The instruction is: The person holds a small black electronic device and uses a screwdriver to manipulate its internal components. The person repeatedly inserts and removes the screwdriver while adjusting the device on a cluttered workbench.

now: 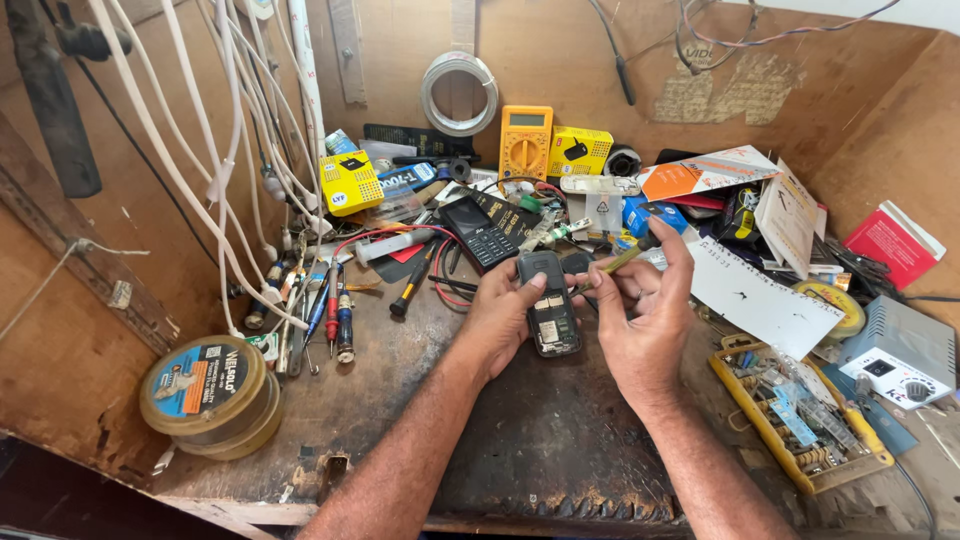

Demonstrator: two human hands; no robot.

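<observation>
Over the middle of the cluttered desk, the left hand cradles an opened mobile phone, back cover off and insides facing up, fingers wrapped round its left edge so it sits steady just above the worn surface. The right hand pinches a slim yellow-handled tool like a pen, its tip angled down to the phone's upper right edge; that grip looks chosen for fine control. Both hands are closed on what they carry, neither loose.

A second phone, black with a keypad, lies face up just behind, near but apart. One yellow multimeter leans upright against the back wall, its dial easy to read. Two small yellow boxes flank it. Several screwdrivers, at least four though I cannot count them exactly, lie bunched at the left within reach. One round tin sits at the near left corner, and one yellow parts tray sits at the right.
</observation>
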